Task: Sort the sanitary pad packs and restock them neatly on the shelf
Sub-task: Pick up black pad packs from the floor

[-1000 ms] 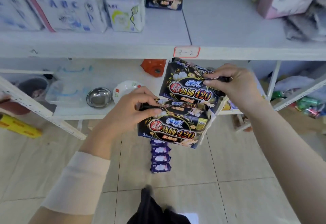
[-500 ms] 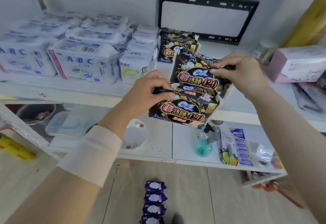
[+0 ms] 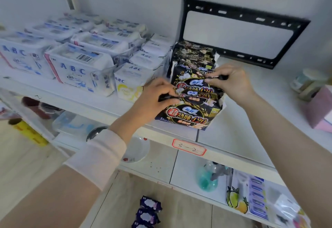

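Left hand (image 3: 154, 100), right hand (image 3: 231, 82) pinch top seams of glossy black floral "420" pad packs (image 3: 193, 115).

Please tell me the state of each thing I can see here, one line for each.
Black glossy "420" pad packs: held at the front edge of the white shelf.
Left hand: pinches front pack's top edge.
Right hand: pinches rear pack's top edge.
White plastic "ABC" pad packs: stacked in rows on shelf.
Small purple packs: lying on the floor.
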Demonstrator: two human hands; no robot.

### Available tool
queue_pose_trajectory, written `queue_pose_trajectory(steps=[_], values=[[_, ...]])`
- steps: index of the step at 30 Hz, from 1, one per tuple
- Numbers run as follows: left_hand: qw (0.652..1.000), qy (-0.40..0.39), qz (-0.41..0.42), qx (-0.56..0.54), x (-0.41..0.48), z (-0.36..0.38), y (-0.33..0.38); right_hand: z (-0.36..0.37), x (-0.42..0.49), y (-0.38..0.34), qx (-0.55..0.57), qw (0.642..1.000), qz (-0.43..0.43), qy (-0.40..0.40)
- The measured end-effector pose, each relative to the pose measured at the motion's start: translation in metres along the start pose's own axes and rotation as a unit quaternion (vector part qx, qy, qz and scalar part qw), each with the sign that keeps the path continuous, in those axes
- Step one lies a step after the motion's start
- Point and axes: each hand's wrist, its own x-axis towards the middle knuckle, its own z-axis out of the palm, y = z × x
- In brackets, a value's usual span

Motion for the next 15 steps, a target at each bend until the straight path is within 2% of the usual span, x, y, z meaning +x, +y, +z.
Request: queue_pose_trajectory(steps=[5, 8, 12, 15], values=[[0.997, -0.017, 0.029, 0.074, 0.006, 0.002, -0.003, 0.004, 0.003, 0.009, -0.016, 1.0, 0.005, -0.019], [0.99, -0.046, 0.044, 0.122, 0.007, -0.001, -0.004, -0.002, 0.004, 0.012, -0.027, 0.997, 0.028, -0.067], [0.97, -0.034, 0.131, 0.202, 0.002, -0.003, -0.005, -0.014, 0.007, 0.016, -0.084, 0.988, 0.01, -0.129], [0.951, -0.027, 0.19, 0.241, 0.0, 0.006, 0.001, -0.018, 0.009, 0.016, -0.132, 0.983, -0.042, -0.124]])
